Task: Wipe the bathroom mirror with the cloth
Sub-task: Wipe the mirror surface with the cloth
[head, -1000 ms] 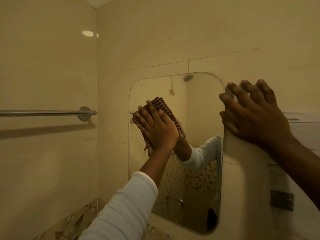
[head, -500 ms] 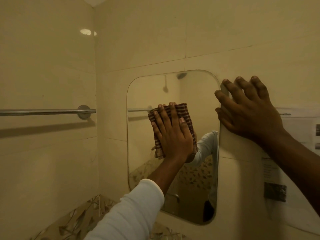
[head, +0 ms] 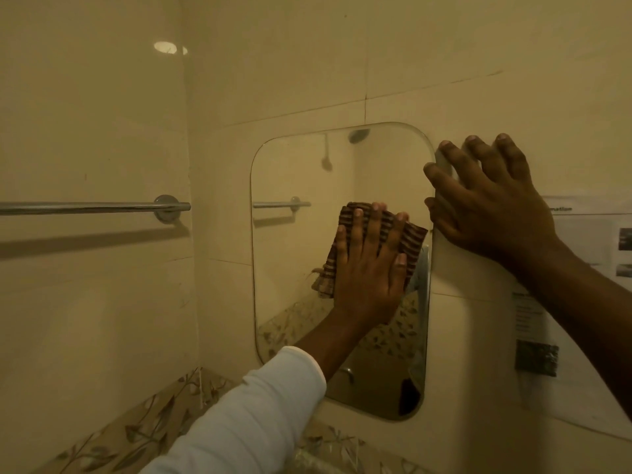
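A rounded-corner mirror [head: 297,275] hangs on the cream tiled wall, in the middle of the head view. My left hand [head: 367,265], in a white sleeve, presses a brown striped cloth [head: 412,239] flat against the glass near the mirror's right edge, fingers spread over it. My right hand [head: 485,206] rests on the mirror's upper right edge and the wall beside it, fingers apart, thumb curled around the glass rim.
A chrome towel bar [head: 85,207] runs along the left wall at hand height. A printed paper notice [head: 581,302] is stuck to the wall right of the mirror. A leaf-patterned tile band [head: 164,412] runs along the bottom.
My left hand has slid the cloth across the glass from the left part of the mirror to near its right edge and a little lower. My right hand stayed on the mirror's edge.
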{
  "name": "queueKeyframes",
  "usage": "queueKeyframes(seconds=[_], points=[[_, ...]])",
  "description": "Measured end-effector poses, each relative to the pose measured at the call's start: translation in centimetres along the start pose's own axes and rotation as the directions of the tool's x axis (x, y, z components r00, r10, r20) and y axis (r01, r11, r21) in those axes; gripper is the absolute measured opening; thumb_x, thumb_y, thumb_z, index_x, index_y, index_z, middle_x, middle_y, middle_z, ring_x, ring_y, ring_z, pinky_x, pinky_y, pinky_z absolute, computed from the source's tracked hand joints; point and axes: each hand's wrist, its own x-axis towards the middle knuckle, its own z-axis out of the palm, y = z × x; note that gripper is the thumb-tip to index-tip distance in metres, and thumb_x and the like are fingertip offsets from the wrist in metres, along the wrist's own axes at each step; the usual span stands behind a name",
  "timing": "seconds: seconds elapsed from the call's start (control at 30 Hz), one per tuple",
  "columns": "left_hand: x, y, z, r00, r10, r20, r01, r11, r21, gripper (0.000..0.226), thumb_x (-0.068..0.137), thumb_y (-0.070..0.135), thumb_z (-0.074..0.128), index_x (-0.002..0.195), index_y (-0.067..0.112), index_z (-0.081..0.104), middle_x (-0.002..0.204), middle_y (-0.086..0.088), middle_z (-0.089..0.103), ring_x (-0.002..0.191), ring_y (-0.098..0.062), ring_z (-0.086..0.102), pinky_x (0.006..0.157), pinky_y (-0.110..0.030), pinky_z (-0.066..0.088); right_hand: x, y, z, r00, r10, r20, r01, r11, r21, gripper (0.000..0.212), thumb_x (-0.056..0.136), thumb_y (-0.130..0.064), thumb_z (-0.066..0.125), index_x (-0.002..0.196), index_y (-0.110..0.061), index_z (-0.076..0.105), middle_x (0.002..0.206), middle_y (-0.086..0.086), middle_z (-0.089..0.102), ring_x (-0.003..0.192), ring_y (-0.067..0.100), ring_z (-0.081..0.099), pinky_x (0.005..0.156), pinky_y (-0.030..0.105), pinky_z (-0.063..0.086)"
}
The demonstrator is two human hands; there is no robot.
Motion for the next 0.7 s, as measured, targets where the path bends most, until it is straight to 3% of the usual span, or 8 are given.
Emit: queueKeyframes(seconds=[0.13,0.3,0.7], points=[[-0.5,0.1,-0.3,0.977,0.202,0.063,-0.204,0.979,0.023,0.063,0.113,0.047,0.021,0.173,0.027,0.018,0.182,-0.008,0.002,0.168,-0.033,-0.001,0.134,-0.056,-0.006,0.0,-0.1,-0.3,1.000,0.002,-0.006,-0.002,1.000,0.016,0.062,0.107,-0.050,0.033,0.153,-0.010,0.044,0.164,0.027,0.040,0.150,0.051,0.035,0.125,0.065,0.019],[-1.7,-0.7,-0.2,0.871,0.480,0.105,-0.487,0.871,0.062,0.061,0.112,0.047,0.035,0.170,0.029,0.029,0.180,-0.010,0.014,0.168,-0.034,0.006,0.134,-0.058,-0.002,-0.1,-0.2,-0.3,1.000,0.003,-0.031,-0.002,1.000,0.030,0.061,0.108,-0.048,0.035,0.153,-0.009,0.045,0.164,0.027,0.041,0.150,0.051,0.036,0.125,0.065,0.020],[-3.0,-4.5,-1.0,0.769,0.624,0.136,-0.636,0.769,0.067,0.056,0.113,0.046,0.040,0.166,0.028,0.039,0.177,-0.010,0.026,0.167,-0.032,0.013,0.135,-0.055,0.001,-0.2,0.0,-0.6,1.000,0.002,0.006,-0.002,0.999,0.034,0.064,0.109,-0.052,0.033,0.156,-0.009,0.044,0.166,0.026,0.037,0.153,0.050,0.032,0.127,0.063,0.016]])
